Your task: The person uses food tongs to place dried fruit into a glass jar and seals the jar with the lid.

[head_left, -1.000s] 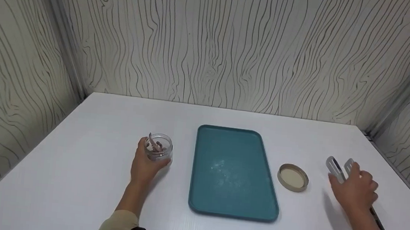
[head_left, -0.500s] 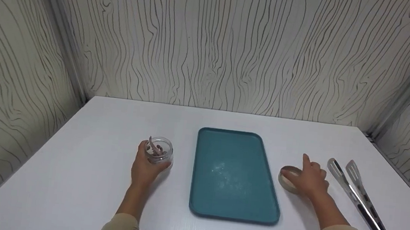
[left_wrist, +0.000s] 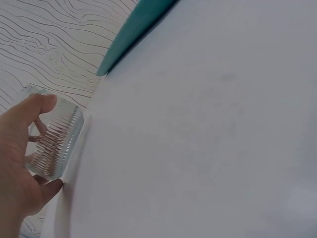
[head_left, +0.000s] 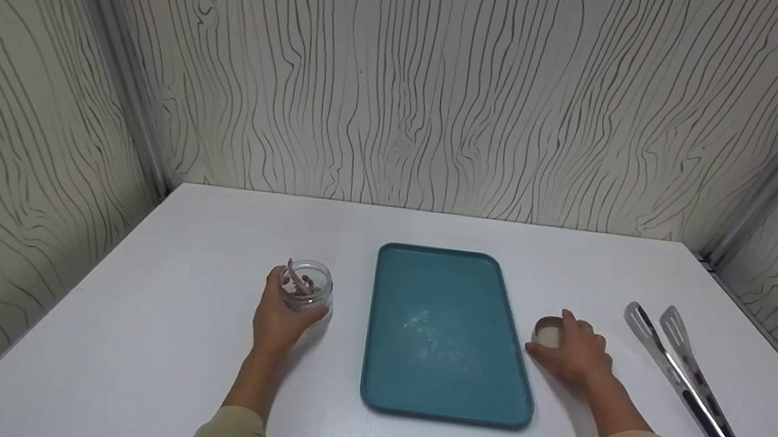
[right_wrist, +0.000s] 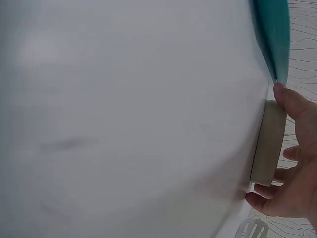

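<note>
My left hand (head_left: 279, 322) grips a clear glass jar (head_left: 313, 300) from its left side, thumb at the near side and fingers behind. Inside the jar lie several pinkish-brown strips (head_left: 302, 284), one poking above the rim; their kind is unclear. The left wrist view shows the ribbed-looking jar (left_wrist: 57, 139) between thumb and fingers. On the right, my right hand (head_left: 577, 354) holds a round tan jar lid (head_left: 549, 334), inner side up. In the right wrist view, the thumb is at one edge of the lid (right_wrist: 268, 144) and the fingers curl round the opposite edge.
A teal rectangular tray (head_left: 449, 331) lies between the hands, close to the lid. To the right of the right hand, metal tongs (head_left: 693, 390) lie spread on the white table (head_left: 156, 339). Wood-grain patterned panels (head_left: 409, 85) stand behind and at both sides.
My right hand has left the tongs, moved left to the lid and closed its fingers round it. The tongs now lie free on the table. My left hand has stayed on the jar.
</note>
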The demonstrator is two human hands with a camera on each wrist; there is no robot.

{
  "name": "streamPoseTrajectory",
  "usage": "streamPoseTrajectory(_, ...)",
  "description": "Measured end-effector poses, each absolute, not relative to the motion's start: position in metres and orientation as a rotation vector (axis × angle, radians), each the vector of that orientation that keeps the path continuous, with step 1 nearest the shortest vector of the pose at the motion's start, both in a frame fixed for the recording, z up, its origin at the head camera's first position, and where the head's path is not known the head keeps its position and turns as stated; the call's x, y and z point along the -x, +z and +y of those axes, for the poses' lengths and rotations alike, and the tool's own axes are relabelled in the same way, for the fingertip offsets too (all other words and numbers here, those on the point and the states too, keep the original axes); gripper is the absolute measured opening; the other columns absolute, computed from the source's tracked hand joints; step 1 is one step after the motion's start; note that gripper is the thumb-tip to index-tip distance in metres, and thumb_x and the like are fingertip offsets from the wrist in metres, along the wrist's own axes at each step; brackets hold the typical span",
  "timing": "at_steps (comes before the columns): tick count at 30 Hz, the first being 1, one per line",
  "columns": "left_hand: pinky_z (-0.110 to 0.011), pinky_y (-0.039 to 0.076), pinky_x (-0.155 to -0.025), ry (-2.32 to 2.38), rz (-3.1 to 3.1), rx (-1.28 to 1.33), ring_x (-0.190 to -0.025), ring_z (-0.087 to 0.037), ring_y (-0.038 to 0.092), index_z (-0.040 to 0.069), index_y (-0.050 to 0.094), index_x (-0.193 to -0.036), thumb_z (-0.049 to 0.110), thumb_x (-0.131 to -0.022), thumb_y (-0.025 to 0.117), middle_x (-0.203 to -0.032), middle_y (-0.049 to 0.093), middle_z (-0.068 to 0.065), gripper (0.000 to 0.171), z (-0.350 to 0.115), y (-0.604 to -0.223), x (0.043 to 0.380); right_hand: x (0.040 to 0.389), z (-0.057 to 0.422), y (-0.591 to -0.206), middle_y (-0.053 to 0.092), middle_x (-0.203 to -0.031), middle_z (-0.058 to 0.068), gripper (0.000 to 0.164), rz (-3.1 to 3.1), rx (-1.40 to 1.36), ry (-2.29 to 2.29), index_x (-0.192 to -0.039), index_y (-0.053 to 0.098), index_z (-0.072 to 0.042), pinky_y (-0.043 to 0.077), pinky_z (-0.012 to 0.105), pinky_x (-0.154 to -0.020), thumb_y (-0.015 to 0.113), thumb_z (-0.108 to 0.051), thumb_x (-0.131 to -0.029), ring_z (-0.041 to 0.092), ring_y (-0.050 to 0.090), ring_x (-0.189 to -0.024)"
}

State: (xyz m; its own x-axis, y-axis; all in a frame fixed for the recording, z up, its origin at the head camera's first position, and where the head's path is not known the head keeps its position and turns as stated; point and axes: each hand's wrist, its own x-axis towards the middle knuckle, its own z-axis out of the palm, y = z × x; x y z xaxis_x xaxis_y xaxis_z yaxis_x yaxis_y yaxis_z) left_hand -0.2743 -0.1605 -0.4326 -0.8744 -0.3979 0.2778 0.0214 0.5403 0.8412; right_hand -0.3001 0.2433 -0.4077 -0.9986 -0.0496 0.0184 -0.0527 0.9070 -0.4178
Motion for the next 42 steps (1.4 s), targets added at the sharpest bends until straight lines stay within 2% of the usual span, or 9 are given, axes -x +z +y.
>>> streamPoseTrajectory(11,-0.044,0.028,-0.095,-1.325,-2.346,-0.22,-0.118,-0.028,0.034,0.011,0.031,-0.129,0.027,-0.058,0.077,-0.13,0.039,-0.01,0.086,-0.149,-0.421,0.273,0.299,0.249,-0.4,0.03,-0.113,0.041,0.088,-3.004,-0.079,0.652,-0.128,0.02,0.013,0.033,0.06,-0.077,0.06,-0.045,-0.073,0.057,0.029,-0.101)
streamPoseTrajectory(23,-0.045,0.033,-0.091,-1.35,-2.375,-0.116,-0.116,-0.027,0.037,0.013,0.031,-0.13,0.026,-0.057,0.078,-0.13,0.038,-0.008,0.087,-0.128,-0.404,0.268,0.295,0.24,-0.353,0.031,-0.113,0.04,0.086,-2.911,-0.132,0.627,-0.129,0.022,0.009,0.037,0.059,-0.07,0.061,-0.043,-0.074,0.055,0.032,-0.098)
streamPoseTrajectory(35,-0.045,0.038,-0.087,-1.405,-2.375,0.026,-0.111,-0.027,0.042,0.019,0.034,-0.125,0.025,-0.054,0.08,-0.125,0.043,-0.005,0.084,-0.097,-0.387,0.265,0.287,0.211,-0.312,0.026,-0.115,0.032,0.083,-2.778,-0.153,0.786,-0.134,0.02,-0.002,0.037,0.057,-0.073,0.065,-0.032,-0.071,0.048,0.027,-0.105)
streamPoseTrajectory(42,-0.042,0.038,-0.087,-1.44,-2.383,0.136,-0.107,-0.02,0.045,0.02,0.036,-0.124,0.027,-0.054,0.078,-0.118,0.047,0.001,0.082,-0.077,-0.379,0.261,0.282,0.195,-0.294,0.022,-0.117,0.026,0.079,-2.709,-0.196,0.944,-0.136,0.023,-0.012,0.038,0.056,-0.077,0.065,-0.03,-0.071,0.041,0.026,-0.106)
